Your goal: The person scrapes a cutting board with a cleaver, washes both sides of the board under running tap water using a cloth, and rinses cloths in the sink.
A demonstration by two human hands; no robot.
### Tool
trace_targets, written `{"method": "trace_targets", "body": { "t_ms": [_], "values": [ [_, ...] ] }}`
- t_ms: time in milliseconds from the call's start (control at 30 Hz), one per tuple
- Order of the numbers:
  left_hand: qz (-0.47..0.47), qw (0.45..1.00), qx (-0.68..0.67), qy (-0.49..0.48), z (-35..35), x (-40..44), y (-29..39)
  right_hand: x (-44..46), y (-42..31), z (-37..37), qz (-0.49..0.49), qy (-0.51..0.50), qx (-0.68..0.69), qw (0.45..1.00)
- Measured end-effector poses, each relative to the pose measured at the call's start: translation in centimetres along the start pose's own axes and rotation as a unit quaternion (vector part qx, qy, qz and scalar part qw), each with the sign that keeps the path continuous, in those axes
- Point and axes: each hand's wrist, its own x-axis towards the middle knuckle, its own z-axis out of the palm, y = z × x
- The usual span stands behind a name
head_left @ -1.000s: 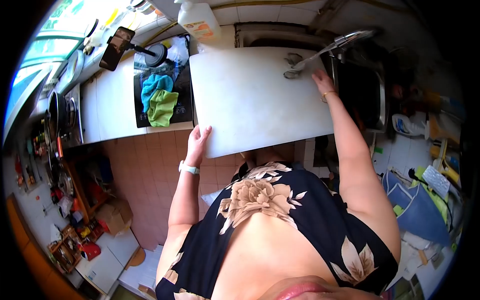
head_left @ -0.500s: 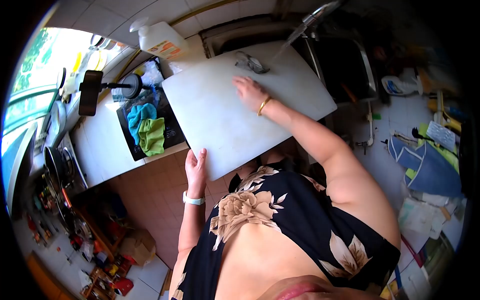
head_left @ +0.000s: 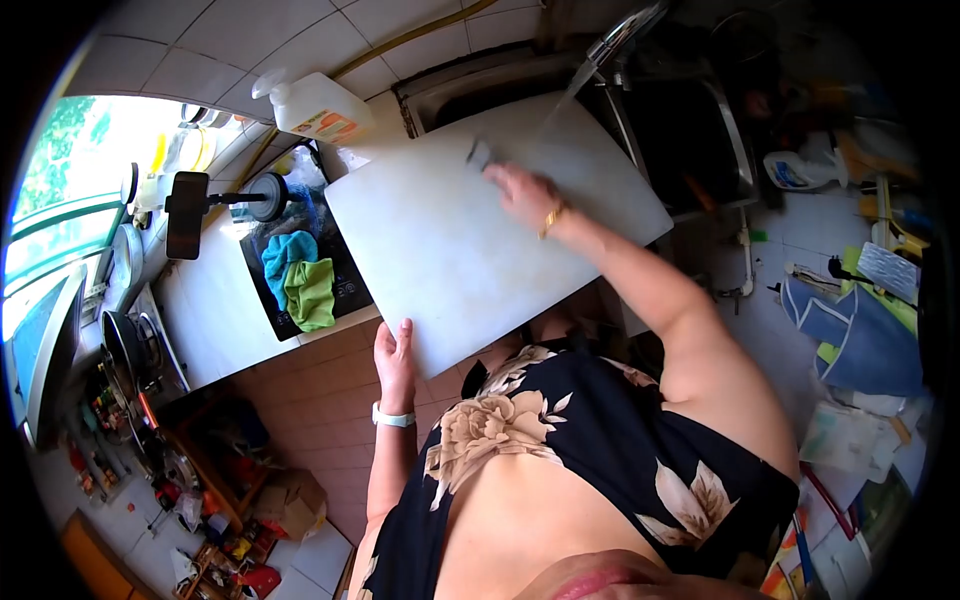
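Note:
A large white board (head_left: 480,250) lies tilted across the sink and the counter edge. My left hand (head_left: 395,358) grips its lower left corner, thumb on top. Over the board's upper middle is my right hand (head_left: 522,196), wearing a gold bracelet, its fingers blurred by motion. A small grey shape (head_left: 480,155) lies at its fingertips; whether it is water or an object I cannot tell. From the faucet (head_left: 625,35), water runs down onto the board's far part.
A white pump bottle (head_left: 318,108) stands behind the board. Blue (head_left: 288,255) and green (head_left: 311,294) cloths lie on the black cooktop (head_left: 347,288) at left, by a phone (head_left: 187,215) on a mount. The dark sink basin (head_left: 690,140) is at right.
My right hand has left the board's right edge and moved left over its surface. The board appears rotated in view as the camera turned. My left hand still holds the corner.

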Motion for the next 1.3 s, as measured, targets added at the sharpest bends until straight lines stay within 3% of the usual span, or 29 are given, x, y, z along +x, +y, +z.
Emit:
{"method": "trace_targets", "body": {
  "t_ms": [67, 167, 200, 300, 367, 400, 467, 533, 600, 633, 733, 800, 933, 1000, 1033, 1100, 1133, 1200, 1267, 1300],
  "values": [
    [0.009, 1.000, 0.020, 0.003, 0.0, 0.1, 0.1, -4.6, -4.1, -3.0, -0.031, -0.131, -0.012, 0.991],
    [0.007, 0.999, 0.028, 0.014, -0.1, 0.1, -0.2, -6.4, -0.5, -4.6, -0.093, -0.127, -0.104, 0.982],
    [0.004, 0.999, 0.037, 0.016, -0.2, 0.0, -0.4, -5.7, 3.9, -4.6, -0.118, -0.052, -0.113, 0.985],
    [0.004, 0.999, 0.031, 0.027, 0.4, -0.4, 0.4, -2.7, 17.7, -8.4, 0.063, -0.024, -0.189, 0.980],
    [-0.009, 0.999, 0.041, 0.021, -0.1, -0.3, 0.1, -1.0, 26.2, -8.6, 0.264, -0.011, -0.091, 0.960],
    [-0.021, 0.999, 0.048, 0.013, -0.3, -0.3, 0.0, 0.9, 22.5, -11.3, 0.268, -0.050, -0.223, 0.936],
    [-0.028, 0.998, 0.045, 0.016, 0.2, -0.4, 0.4, 2.9, 17.8, -11.7, 0.227, -0.032, -0.216, 0.949],
    [-0.022, 0.999, 0.043, 0.021, 0.4, -0.6, 0.7, 4.1, 17.5, -9.7, 0.180, -0.015, -0.207, 0.962],
    [-0.005, 0.999, 0.035, 0.033, 0.8, -0.7, 0.8, 4.8, 21.5, -2.7, 0.142, 0.074, -0.077, 0.984],
    [0.011, 0.999, 0.028, 0.039, 1.0, -0.6, 0.8, 5.3, 22.3, 0.0, 0.133, 0.071, -0.073, 0.986],
    [0.019, 0.997, 0.033, 0.071, 1.0, -0.6, 1.3, 8.5, 18.6, 4.8, 0.236, 0.174, 0.192, 0.937],
    [0.020, 0.996, 0.047, 0.078, 0.2, -0.2, 0.4, 9.7, 13.1, 5.4, 0.239, 0.118, 0.047, 0.963],
    [0.022, 0.994, 0.044, 0.093, 0.6, -0.1, 0.8, 11.7, 4.7, 8.2, 0.100, 0.079, 0.046, 0.991],
    [0.029, 0.995, 0.030, 0.094, 0.6, 0.0, 0.4, 11.3, 1.0, 9.0, -0.107, 0.073, 0.073, 0.989],
    [0.019, 0.996, 0.042, 0.073, -0.3, 0.5, -0.9, 11.1, -1.5, 8.5, -0.115, 0.069, 0.074, 0.988],
    [0.023, 0.997, 0.023, 0.067, 0.4, 0.2, 0.1, 10.2, -7.0, 6.2, 0.055, -0.024, 0.228, 0.972],
    [0.040, 0.997, -0.006, 0.063, 0.9, 0.1, 0.8, 9.6, -9.3, 6.0, 0.051, -0.028, 0.228, 0.972],
    [0.042, 0.997, 0.036, 0.062, 0.4, 0.1, 0.8, 8.1, -12.8, 6.1, -0.039, -0.108, 0.276, 0.954],
    [0.007, 0.997, 0.064, 0.049, 0.5, -0.3, 1.9, 6.2, -14.1, 7.8, -0.197, -0.198, 0.187, 0.942],
    [0.033, 0.998, 0.023, 0.050, 0.5, 0.0, 1.0, 5.8, -13.5, 9.5, -0.311, -0.177, 0.145, 0.922]
  ]
}}
